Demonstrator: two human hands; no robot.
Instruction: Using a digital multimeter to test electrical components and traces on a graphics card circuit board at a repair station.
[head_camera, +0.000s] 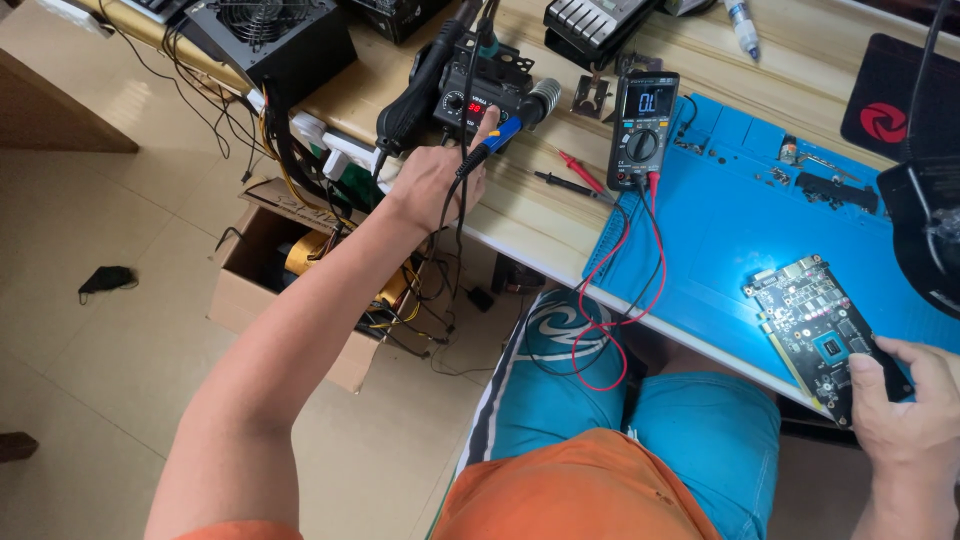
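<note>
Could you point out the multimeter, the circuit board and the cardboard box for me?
multimeter (641, 130): head view, on its round dial.
circuit board (815, 325): head view, on its dark face near the blue chip.
cardboard box (240, 290): head view, on its outer side wall.

We see a pale tiled floor (110, 370) under a light wooden desk (540, 215). By the desk's left edge an open cardboard box (250, 290) stands on the floor, a small dark object (105, 280) lying well apart from it.
</note>
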